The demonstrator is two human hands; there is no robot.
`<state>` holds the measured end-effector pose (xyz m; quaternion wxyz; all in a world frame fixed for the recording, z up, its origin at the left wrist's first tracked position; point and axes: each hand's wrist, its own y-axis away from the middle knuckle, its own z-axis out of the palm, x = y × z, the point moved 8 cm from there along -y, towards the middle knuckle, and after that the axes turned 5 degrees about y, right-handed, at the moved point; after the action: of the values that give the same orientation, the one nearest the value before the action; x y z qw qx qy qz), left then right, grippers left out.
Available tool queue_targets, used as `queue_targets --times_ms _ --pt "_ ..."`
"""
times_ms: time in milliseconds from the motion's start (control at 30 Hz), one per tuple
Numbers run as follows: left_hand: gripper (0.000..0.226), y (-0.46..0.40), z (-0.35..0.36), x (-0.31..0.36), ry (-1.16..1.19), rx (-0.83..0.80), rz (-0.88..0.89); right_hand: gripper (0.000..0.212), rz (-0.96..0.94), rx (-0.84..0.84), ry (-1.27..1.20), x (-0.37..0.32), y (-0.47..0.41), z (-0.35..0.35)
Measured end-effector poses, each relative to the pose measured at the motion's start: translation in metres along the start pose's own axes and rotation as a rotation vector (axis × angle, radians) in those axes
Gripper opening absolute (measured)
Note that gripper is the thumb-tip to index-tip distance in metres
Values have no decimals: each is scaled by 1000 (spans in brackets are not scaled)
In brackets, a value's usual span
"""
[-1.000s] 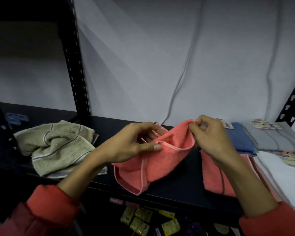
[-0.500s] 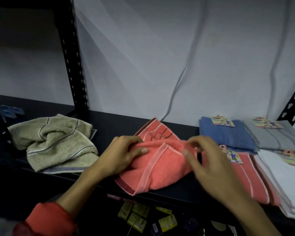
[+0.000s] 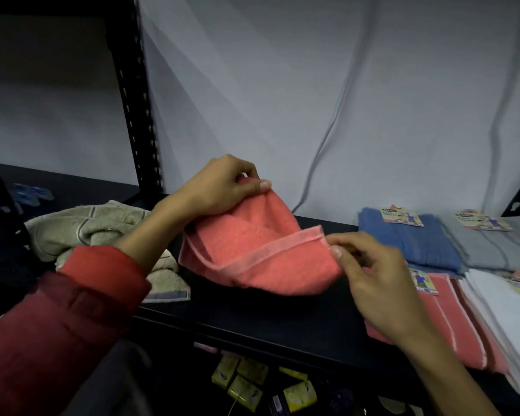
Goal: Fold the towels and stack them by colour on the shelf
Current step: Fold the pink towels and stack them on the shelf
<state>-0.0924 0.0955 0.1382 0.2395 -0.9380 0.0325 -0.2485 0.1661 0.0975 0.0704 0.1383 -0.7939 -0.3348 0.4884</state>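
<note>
Mid-fold: left hand (image 3: 222, 187) and right hand (image 3: 370, 265) each pinch the coral towel (image 3: 252, 250); next, match its corners.

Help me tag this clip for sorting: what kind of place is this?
Probably a shop or stockroom: a black slotted-metal shelf holds folded blue and grey towels bearing printed retail tags, with small yellow packaged goods on the level below.
</note>
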Motion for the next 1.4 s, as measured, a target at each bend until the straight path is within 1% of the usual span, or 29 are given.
queue_targets --times_ms 67,133,200,267,300,333,367,400,433,467,533,567,633,667,733,800,867,900,967,1033,1067,1133,1200,1233,1300,1333,1367,1400 --pt "28 -8 -1 -15 -46 56 -63 23 88 103 -30 13 -8 -13" --pt "28 -1 1 -30 9 69 -122 19 228 182 -66 35 -13 -22" --pt "32 19 0 -41 32 127 -158 15 361 213 -106 57 -13 -28" --pt "40 51 -3 -52 -4 202 -245 12 438 210 -141 72 -10 -31" --pt "45 69 0 -58 -15 205 -318 11 470 192 -158 77 -9 -30" --pt "52 86 7 -64 -21 172 -397 10 502 160 -176 82 -8 -27" --pt "56 100 18 -69 -37 108 -463 13 534 119 -191 86 -8 -22" --pt "56 110 31 -73 -57 40 -505 22 568 71 -209 89 -9 -15" --pt "50 116 42 -77 -74 -10 -525 31 605 12 -240 91 -10 -7" --pt "41 118 49 -80 -78 -23 -531 37 638 -47 -288 92 -11 2" --pt "25 115 53 -85 -64 24 -526 36 677 -155 -364 88 -11 19" --pt "22 111 50 -86 -53 67 -508 35 686 -192 -374 87 -9 24" --pt "22 99 40 -84 -6 143 -456 23 674 -212 -358 84 -9 27" --pt "23 92 33 -84 29 167 -437 15 661 -197 -352 83 -9 26" --pt "26 76 15 -84 114 216 -431 7 629 -121 -352 81 -12 20" --pt "27 63 -10 -83 199 312 -461 3 589 -22 -360 79 -17 10" --pt "28 54 -26 -81 327 366 -519 9 525 63 -375 76 -21 -1" --pt "31 52 -25 -82 422 342 -554 15 492 89 -385 74 -23 -5" --pt "44 57 -11 -79 596 196 -600 25 459 99 -403 71 -24 -8" --pt "56 76 13 -71 691 35 -598 23 470 64 -430 68 -20 -3" --pt "57 89 23 -67 698 3 -592 19 481 43 -438 66 -16 1" --pt "60 114 38 -63 688 20 -593 12 489 20 -441 61 -8 7" --pt "60 134 52 -64 661 58 -598 11 466 7 -432 52 -2 11" --pt "51 142 56 -65 563 84 -584 12 439 1 -422 48 0 13" --pt "24 151 49 -58 186 147 -489 16 373 -11 -384 37 2 16" --pt "21 153 46 -52 57 169 -432 17 347 -13 -366 33 4 17" --pt "23 154 45 -46 18 188 -396 18 327 -15 -357 30 5 18" --pt "23 154 44 -40 28 208 -376 19 311 -18 -354 27 6 18"
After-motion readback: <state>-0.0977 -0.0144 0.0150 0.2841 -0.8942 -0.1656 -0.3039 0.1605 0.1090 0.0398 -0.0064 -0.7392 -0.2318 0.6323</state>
